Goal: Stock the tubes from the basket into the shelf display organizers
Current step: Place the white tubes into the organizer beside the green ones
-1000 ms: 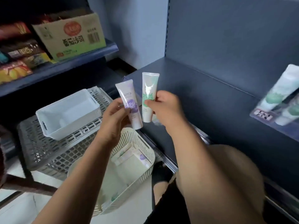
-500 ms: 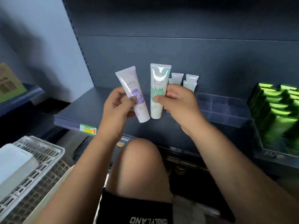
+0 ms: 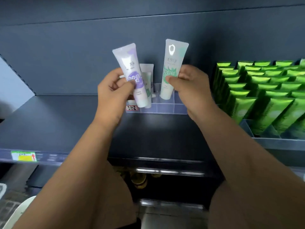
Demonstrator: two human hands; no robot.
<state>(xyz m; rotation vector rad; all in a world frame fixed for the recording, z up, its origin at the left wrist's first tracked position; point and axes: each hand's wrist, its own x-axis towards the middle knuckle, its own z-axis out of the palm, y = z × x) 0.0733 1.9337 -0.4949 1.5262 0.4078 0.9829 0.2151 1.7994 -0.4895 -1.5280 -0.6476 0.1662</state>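
My left hand [image 3: 112, 95] pinches a purple-labelled tube [image 3: 130, 71], held cap down and tilted left, in front of the clear shelf organizer [image 3: 165, 107]. My right hand [image 3: 189, 85] grips a green-labelled tube [image 3: 173, 68], upright, its cap end low over a middle compartment of the organizer. One more green-labelled tube [image 3: 147, 75] stands in the organizer, partly hidden behind the purple one. The basket shows only as a pale rim [image 3: 18, 210] at the bottom left.
A clear tray [image 3: 270, 138] packed with several bright green boxes [image 3: 264, 90] fills the shelf's right side. The dark shelf [image 3: 57, 123] stretches left, with a yellow price tag [image 3: 24, 156] on its front edge. My knees are below the shelf.
The view swung from the basket up to the shelf. Both hands carried their tubes forward and apart, the green one now down at the organizer.
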